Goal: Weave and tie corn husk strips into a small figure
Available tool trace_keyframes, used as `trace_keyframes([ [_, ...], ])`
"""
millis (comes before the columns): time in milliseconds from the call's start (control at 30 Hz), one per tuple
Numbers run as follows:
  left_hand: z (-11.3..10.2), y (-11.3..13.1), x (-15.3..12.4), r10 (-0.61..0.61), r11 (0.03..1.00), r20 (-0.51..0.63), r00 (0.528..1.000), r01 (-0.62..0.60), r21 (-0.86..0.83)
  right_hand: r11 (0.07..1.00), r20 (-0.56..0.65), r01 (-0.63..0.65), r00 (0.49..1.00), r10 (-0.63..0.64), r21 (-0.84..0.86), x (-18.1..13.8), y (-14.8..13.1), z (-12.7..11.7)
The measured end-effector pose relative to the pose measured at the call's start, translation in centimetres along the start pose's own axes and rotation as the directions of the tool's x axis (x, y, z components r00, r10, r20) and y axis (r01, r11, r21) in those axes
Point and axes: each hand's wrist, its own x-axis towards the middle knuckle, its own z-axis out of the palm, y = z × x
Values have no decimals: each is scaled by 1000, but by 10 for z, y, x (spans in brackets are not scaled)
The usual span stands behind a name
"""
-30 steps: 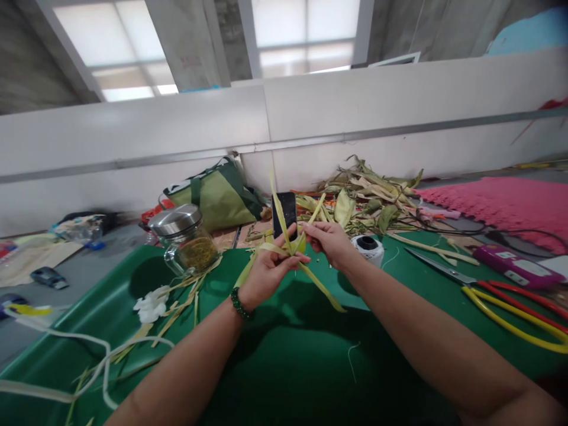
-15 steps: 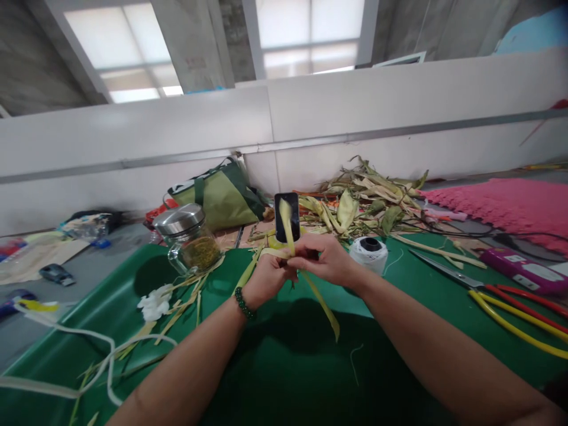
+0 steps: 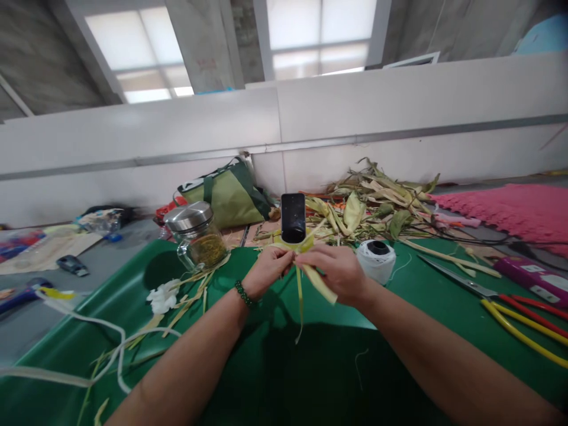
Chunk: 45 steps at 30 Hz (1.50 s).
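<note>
Pinching a broad husk strip point(image 3: 320, 285) and a thin strip point(image 3: 300, 300) over the tabletop point(image 3: 328, 378).
Left hand point(image 3: 266, 269) clamped where they meet; right hand point(image 3: 341, 269), nearer, clamped on the broad one, which slants down-right beneath it. Thin one hangs down.

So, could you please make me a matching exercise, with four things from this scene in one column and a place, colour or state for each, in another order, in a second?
Column one
1. Dangling leaf strips
2. Scissors
3. Phone
4. Glass jar

Column two
A. Standing on end, with a dark face
B. Held in the left hand and right hand
C. Topped with a silvery lid
D. Partly red and yellow

Right pairs: 1-B, 2-D, 3-A, 4-C.
</note>
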Motion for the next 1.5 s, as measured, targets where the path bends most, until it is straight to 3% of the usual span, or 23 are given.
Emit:
trace_keyframes([
  [167,1,5,-4,11,997,44,999,-7,-83,978,141,170,978,-152,-123,-1,-12,8],
  [267,-3,11,-8,-29,967,163,986,69,-247,983,117,125,987,-110,-133,-1,-10,7],
  [367,-9,14,-10,-60,948,216,975,124,-295,982,86,86,994,-72,-166,0,-9,4],
  [467,-10,13,-7,-36,976,170,985,72,-207,972,141,138,984,-113,-188,-1,-13,4],
  [600,-4,7,-3,139,988,-25,990,-140,-60,957,226,203,962,-155,-208,-4,-19,10],
  [700,0,4,-2,197,980,-122,973,-200,-17,966,258,179,958,-128,-185,-6,-17,13],
  [833,-1,8,-5,121,993,-76,990,-121,-6,983,225,132,969,-101,-128,-4,-12,10],
  [1133,-6,11,-11,-58,900,72,996,84,-429,990,234,70,972,-39,-126,-4,-7,9],
  [1233,-5,11,-11,-26,927,90,996,58,-370,991,264,57,964,-22,-125,-6,-8,12],
  [1367,-2,13,-13,-15,973,16,1000,18,-230,985,332,74,943,-19,-154,-7,-10,14],
  [1500,-2,8,-12,5,980,-33,999,-11,-199,987,437,84,899,-16,-137,-5,-13,13],
])
